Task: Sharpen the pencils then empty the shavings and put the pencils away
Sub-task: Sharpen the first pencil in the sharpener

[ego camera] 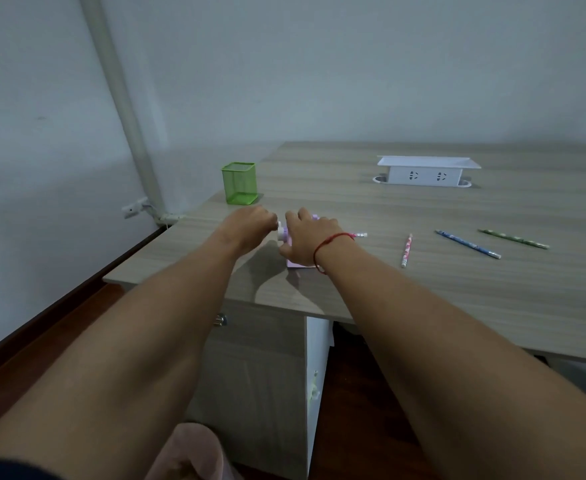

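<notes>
Sharpening step: sharpener [295,264] near the worktop's [353,209] left edge.
Left hand [250,223] grip curls closed on the crank [279,233]; right hand [310,237] clamps the sharpener, pencil [360,234] inserted. Best pressed down firmly, turned evenly.

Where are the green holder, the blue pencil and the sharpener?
Green holder [238,183]: head view, front mesh wall.
Blue pencil [468,244]: head view, middle of its shaft.
Sharpener [295,264]: head view, base corner nearest the camera.
</notes>
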Demonstrator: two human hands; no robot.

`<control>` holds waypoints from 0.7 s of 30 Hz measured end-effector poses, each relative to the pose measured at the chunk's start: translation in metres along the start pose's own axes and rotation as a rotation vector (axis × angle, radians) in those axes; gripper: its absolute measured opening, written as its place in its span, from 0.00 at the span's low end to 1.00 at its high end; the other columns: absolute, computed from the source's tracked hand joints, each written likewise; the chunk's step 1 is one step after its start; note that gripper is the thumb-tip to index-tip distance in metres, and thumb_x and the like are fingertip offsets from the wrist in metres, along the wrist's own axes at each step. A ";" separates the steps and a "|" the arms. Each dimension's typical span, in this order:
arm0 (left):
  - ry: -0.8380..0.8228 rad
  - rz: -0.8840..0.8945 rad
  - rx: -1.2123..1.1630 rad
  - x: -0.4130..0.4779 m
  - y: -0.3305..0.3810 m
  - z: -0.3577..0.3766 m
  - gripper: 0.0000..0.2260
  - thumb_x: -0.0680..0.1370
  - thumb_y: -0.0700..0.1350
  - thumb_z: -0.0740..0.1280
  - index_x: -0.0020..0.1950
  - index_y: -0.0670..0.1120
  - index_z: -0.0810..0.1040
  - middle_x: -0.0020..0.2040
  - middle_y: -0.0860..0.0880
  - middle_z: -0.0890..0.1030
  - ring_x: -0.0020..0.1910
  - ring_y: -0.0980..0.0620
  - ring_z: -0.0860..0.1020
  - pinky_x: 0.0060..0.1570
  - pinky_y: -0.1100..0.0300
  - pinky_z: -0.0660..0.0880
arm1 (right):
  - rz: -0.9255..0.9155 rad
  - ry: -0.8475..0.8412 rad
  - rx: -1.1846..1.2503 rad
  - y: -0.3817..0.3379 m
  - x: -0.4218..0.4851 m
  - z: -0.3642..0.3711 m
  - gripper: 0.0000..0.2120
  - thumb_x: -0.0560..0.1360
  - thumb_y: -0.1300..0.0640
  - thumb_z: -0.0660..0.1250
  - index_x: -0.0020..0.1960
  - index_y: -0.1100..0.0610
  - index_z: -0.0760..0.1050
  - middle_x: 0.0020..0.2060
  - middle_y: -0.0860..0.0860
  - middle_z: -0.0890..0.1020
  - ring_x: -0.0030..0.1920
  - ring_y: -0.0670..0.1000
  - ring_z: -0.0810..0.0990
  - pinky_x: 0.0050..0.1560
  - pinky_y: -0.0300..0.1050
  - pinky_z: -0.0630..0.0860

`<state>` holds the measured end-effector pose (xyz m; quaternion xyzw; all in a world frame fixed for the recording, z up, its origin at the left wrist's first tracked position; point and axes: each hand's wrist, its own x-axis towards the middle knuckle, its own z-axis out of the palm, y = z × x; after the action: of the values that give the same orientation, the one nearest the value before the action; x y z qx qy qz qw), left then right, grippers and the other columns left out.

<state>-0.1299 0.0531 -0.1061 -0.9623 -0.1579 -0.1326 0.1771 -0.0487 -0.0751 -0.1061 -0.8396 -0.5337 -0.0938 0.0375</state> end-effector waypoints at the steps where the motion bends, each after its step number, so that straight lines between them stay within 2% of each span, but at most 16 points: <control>1: 0.049 0.006 -0.009 0.000 -0.003 -0.001 0.09 0.77 0.35 0.59 0.50 0.39 0.79 0.46 0.38 0.80 0.50 0.39 0.79 0.41 0.51 0.72 | 0.003 -0.002 -0.012 -0.003 0.001 0.000 0.24 0.78 0.46 0.58 0.70 0.56 0.62 0.67 0.54 0.68 0.65 0.59 0.72 0.59 0.52 0.69; 4: 0.159 0.044 -0.015 -0.002 -0.009 -0.007 0.08 0.77 0.34 0.61 0.49 0.40 0.79 0.44 0.38 0.80 0.46 0.39 0.79 0.37 0.51 0.73 | 0.020 -0.031 -0.040 -0.006 0.004 -0.004 0.24 0.79 0.47 0.56 0.72 0.57 0.61 0.68 0.54 0.67 0.67 0.59 0.70 0.62 0.54 0.68; 8: 0.204 0.010 -0.067 -0.012 -0.004 -0.009 0.08 0.78 0.34 0.60 0.50 0.40 0.78 0.47 0.39 0.81 0.48 0.39 0.78 0.38 0.50 0.72 | 0.003 -0.048 -0.049 -0.005 0.002 -0.004 0.25 0.79 0.47 0.56 0.72 0.57 0.60 0.68 0.55 0.67 0.68 0.59 0.70 0.62 0.55 0.69; 12: 0.248 -0.006 -0.108 -0.021 0.002 -0.011 0.07 0.78 0.34 0.61 0.50 0.38 0.78 0.46 0.38 0.81 0.46 0.38 0.79 0.38 0.50 0.74 | -0.016 -0.044 -0.058 -0.004 0.001 -0.005 0.26 0.79 0.46 0.56 0.73 0.57 0.59 0.68 0.56 0.67 0.67 0.60 0.71 0.61 0.55 0.69; 16: 0.229 -0.057 -0.170 -0.035 0.012 -0.017 0.07 0.78 0.36 0.62 0.52 0.38 0.79 0.46 0.37 0.81 0.45 0.38 0.79 0.42 0.46 0.78 | -0.009 -0.069 -0.043 -0.003 0.000 -0.006 0.26 0.78 0.46 0.58 0.72 0.56 0.60 0.68 0.56 0.67 0.66 0.60 0.71 0.62 0.56 0.69; 21: 0.189 -0.068 -0.245 -0.059 0.029 -0.016 0.07 0.79 0.37 0.60 0.51 0.42 0.77 0.42 0.39 0.80 0.40 0.38 0.79 0.39 0.48 0.76 | -0.008 -0.087 -0.045 -0.005 -0.001 -0.008 0.25 0.78 0.47 0.58 0.71 0.57 0.61 0.69 0.56 0.66 0.66 0.60 0.71 0.62 0.55 0.69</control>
<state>-0.1773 0.0060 -0.1186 -0.9540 -0.1559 -0.2468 0.0679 -0.0547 -0.0752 -0.0986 -0.8413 -0.5362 -0.0691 -0.0049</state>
